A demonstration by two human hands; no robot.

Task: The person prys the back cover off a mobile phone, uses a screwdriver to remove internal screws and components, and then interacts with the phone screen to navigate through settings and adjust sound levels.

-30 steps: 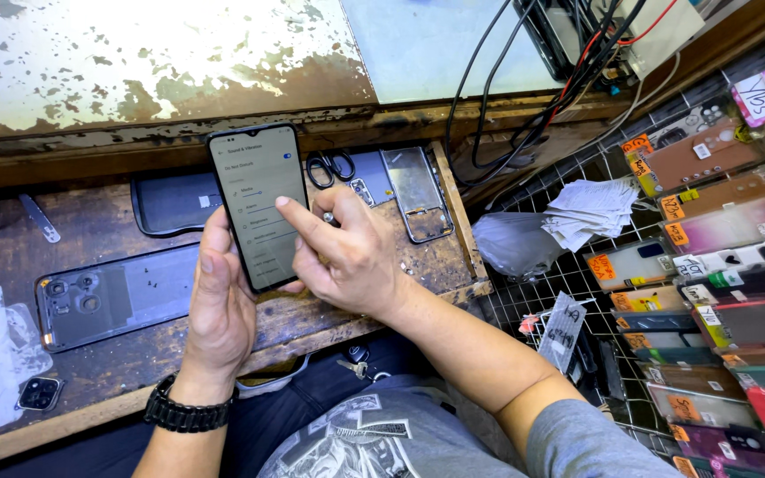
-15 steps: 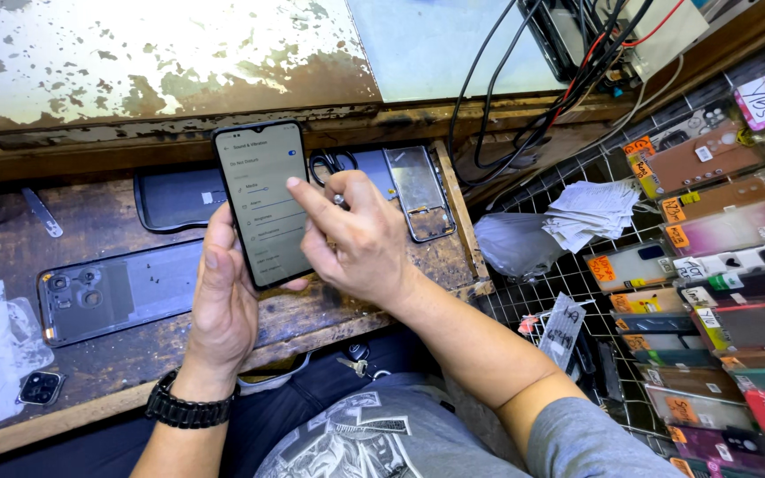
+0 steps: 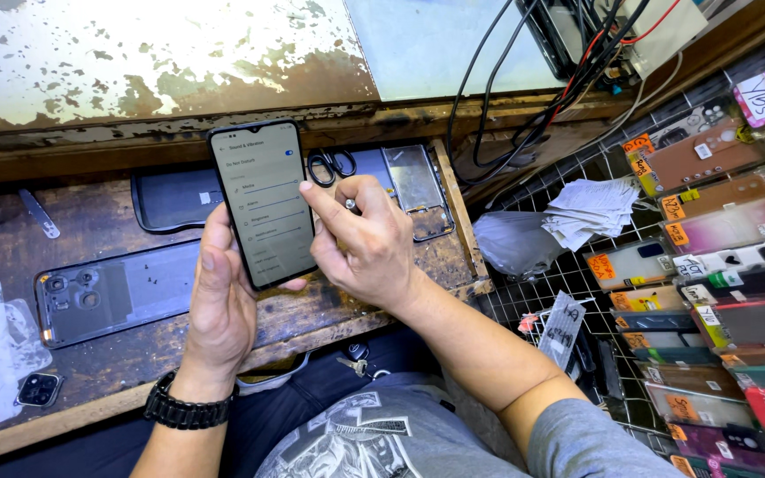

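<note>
Left hand: the left hand (image 3: 221,305) is raised from below the smartphone (image 3: 263,204), wrist with a black watch (image 3: 186,412); the fingers are closed around the lower part of the phone.
Right hand: the right hand (image 3: 367,241) is brought in from the right of the phone, loosely curled, nothing gripped; the index fingertip is laid on the lit screen.
Smartphone: it is held above the worn wooden bench (image 3: 135,354), its long axis nearly upright, the top pointing away and slightly left.
Near the phone: scissors (image 3: 329,165) lie just right of its top; a grey back cover (image 3: 117,292) lies to its left.
</note>
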